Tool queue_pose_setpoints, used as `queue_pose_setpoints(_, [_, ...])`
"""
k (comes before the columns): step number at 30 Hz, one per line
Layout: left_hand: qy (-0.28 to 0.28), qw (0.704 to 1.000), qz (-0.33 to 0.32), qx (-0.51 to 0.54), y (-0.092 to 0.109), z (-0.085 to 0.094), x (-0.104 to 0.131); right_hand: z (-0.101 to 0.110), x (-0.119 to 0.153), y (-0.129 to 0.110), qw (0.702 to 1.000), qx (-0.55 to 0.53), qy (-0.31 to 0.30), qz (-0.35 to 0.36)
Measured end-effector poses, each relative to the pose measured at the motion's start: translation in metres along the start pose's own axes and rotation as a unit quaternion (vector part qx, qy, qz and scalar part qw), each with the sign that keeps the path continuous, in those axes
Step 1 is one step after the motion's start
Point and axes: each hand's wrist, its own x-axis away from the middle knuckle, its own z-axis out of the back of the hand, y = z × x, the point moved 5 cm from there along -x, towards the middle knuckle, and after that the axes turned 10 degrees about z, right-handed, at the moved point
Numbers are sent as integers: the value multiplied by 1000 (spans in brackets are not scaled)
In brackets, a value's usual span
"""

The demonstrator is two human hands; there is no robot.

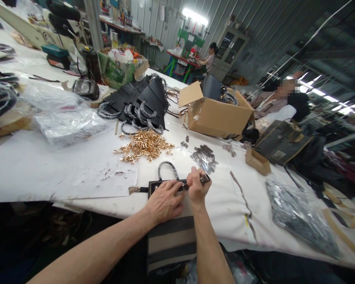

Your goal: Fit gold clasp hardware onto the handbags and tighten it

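Observation:
A dark handbag (171, 238) with a beige stripe lies at the table's front edge, its lower part hanging towards me. Its looped, wrapped handle (168, 165) stands up beyond the top edge. My left hand (165, 201) lies across that edge, its bent fingers gripping the bag. My right hand (197, 185) is wrapped round a dark metal tool (205, 179); only its blunt end and a part beside my left fingers show, so its kind is unclear. Left of the bag, a black-handled tool (135, 189) sticks out. My fingers hide the contact point.
Gold-coloured metal fittings (148, 144) and flat silver plates (204, 157) lie in piles beyond my hands. Farther back are stacked black bag parts (148, 98) and a cardboard box (217, 118). A plastic-wrapped pack (298, 217) is at right. Two people sit in the background.

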Motion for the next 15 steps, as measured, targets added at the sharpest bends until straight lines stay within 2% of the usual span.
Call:
queue_pose_setpoints(4, [4,1000,1,8,0,1,1,6,0,-10,996,-69,45,35])
queue_pose_setpoints(9, [4,1000,9,11,1,2,-1,3,9,2,999,21,27,-6])
queue_pose_setpoints(15, [1,1000,5,7,1,1,0,7,10,2,999,10,34,28])
